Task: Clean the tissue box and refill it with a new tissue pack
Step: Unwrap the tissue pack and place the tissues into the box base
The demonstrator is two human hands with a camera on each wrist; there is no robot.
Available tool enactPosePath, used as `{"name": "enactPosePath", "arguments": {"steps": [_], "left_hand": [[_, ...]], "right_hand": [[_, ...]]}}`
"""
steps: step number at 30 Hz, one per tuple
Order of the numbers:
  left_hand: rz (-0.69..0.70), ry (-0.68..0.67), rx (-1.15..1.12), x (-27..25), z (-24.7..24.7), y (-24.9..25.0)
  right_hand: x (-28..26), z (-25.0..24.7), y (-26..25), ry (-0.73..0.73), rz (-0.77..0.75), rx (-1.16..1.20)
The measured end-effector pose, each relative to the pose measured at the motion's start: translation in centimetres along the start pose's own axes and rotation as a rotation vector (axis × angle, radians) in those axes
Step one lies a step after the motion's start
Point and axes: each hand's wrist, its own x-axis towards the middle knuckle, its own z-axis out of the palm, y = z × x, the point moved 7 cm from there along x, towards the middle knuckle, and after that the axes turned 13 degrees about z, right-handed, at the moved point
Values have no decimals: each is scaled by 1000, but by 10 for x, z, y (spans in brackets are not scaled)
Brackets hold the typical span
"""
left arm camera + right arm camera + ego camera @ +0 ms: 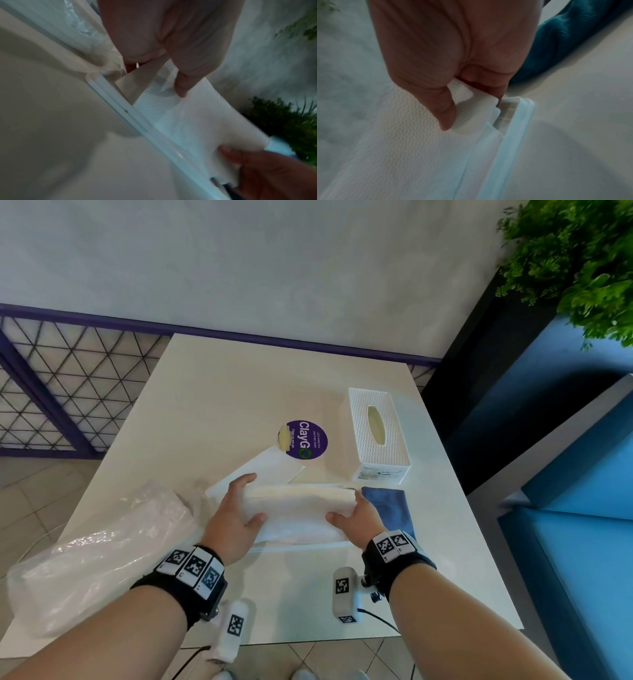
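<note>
Refilling is in hand: left hand [236, 517] and right hand [359, 517] grip the white tissue stack [298, 508] over its flat white plastic base tray [137, 119]. Next, I judge, the white lattice tissue box cover [378, 436] at two o'clock must go over it.

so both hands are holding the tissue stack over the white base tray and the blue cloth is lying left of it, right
Not quite: the blue cloth lies to the right of the stack, beside the right hand, as the head view shows. The rest holds: left hand and right hand grip the tissue stack over the base tray.
</note>
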Motion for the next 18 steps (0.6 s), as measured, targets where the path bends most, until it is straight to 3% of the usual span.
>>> {"name": "enactPosePath", "arguments": {"steps": [3,7,10,12,15,18], "left_hand": [[-31,45,-19,7,-8,3],[-155,134,-227,15,-14,-2],[-332,51,-328,9,0,-19],[-388,-31,-203,5,6,-29],[-423,-100,-94,1,9,-40],[-431,-99,-145,-3,10,-44]], "right_hand": [[-2,-8,-14,-3,-24,42],[-1,-11,-9,-56,105,274],[0,-1,6,-123,227,318],[-1,7,17,-190,332,316],[-1,7,21,-169,353,164],[-8,-5,8,-17,154,-225]]}}
